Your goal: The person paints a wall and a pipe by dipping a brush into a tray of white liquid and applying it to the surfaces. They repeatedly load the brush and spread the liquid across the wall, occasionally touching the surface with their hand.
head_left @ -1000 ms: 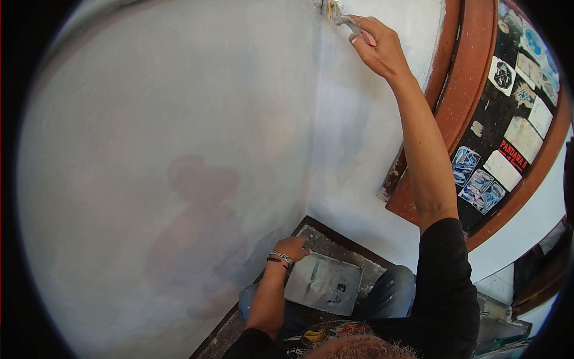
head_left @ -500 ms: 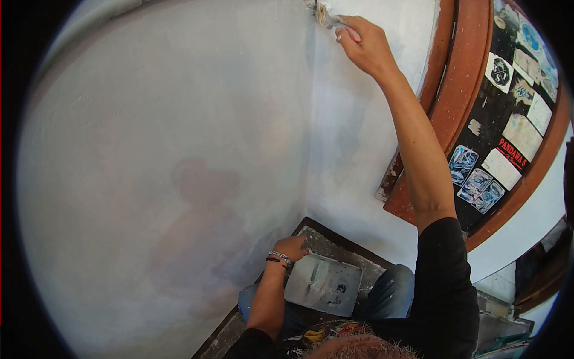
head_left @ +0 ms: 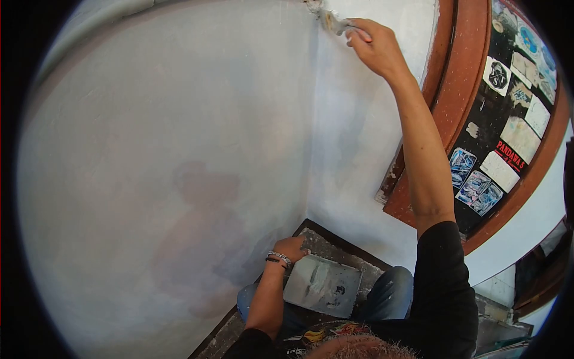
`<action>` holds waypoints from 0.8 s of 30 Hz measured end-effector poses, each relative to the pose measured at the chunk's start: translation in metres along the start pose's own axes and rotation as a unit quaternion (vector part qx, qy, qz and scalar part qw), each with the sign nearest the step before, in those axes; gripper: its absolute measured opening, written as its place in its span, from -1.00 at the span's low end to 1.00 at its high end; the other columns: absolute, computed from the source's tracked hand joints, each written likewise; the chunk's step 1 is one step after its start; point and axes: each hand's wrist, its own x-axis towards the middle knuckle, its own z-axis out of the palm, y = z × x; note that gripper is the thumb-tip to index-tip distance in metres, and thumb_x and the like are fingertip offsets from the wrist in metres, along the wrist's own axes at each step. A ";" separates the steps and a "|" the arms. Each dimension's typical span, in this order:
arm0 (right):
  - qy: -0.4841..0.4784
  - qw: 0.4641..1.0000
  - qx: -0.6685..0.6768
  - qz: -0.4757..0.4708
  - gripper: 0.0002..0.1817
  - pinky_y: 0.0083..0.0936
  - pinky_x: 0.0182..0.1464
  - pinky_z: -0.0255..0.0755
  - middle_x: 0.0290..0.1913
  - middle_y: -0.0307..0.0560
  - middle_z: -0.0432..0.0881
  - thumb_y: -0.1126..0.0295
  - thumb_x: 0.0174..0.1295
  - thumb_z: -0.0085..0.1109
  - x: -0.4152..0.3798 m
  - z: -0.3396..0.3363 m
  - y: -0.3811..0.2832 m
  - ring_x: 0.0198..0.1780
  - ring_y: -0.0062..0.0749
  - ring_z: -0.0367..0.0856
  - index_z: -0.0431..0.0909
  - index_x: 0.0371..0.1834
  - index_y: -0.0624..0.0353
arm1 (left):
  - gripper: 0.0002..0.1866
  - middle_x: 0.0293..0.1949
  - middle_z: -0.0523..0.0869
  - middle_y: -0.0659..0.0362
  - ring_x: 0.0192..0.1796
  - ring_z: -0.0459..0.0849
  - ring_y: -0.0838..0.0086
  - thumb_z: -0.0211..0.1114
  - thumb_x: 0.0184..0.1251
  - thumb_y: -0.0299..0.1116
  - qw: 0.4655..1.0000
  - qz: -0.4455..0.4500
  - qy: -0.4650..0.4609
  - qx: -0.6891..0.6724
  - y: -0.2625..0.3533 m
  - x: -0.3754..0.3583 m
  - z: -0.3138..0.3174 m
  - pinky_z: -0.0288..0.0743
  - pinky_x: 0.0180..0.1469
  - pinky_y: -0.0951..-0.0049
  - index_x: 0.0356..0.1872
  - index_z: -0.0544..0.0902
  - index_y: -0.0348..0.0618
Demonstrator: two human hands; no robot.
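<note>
High in the corner of the wall, my right hand (head_left: 375,46) grips a paintbrush (head_left: 336,25) by its handle. The brush's bristles are slightly blurred and lie at or against the wall near the corner line. Low down, my left hand (head_left: 291,247) is closed on the upper left corner of a grey paint tray (head_left: 353,286). Dark marks and wet-looking smears show inside the tray. It sits between my knees, tilted toward me.
A pale painted wall (head_left: 149,119) fills the left, meeting a second wall (head_left: 353,149) at the corner. To the right stands a brown wooden frame (head_left: 466,66) around a black panel (head_left: 485,119) covered in stickers. A dark ledge (head_left: 341,242) runs along the wall's foot.
My right hand and the paintbrush have shifted slightly right and down, and the brush has turned a little. My left hand and the paint tray stay where they were.
</note>
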 end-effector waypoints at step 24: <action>-0.001 0.984 0.162 0.079 -0.64 -0.53 -0.07 0.59 -0.27 -0.01 0.71 0.29 0.34 0.08 0.010 -0.004 -0.002 -0.22 -0.41 0.74 0.60 0.06 0.32 | -0.45 -0.02 0.70 -0.07 0.08 0.64 0.03 0.31 0.24 0.00 1.000 0.001 0.005 -0.001 -0.001 -0.004 -0.004 0.50 0.08 0.09 0.15 0.51 -0.11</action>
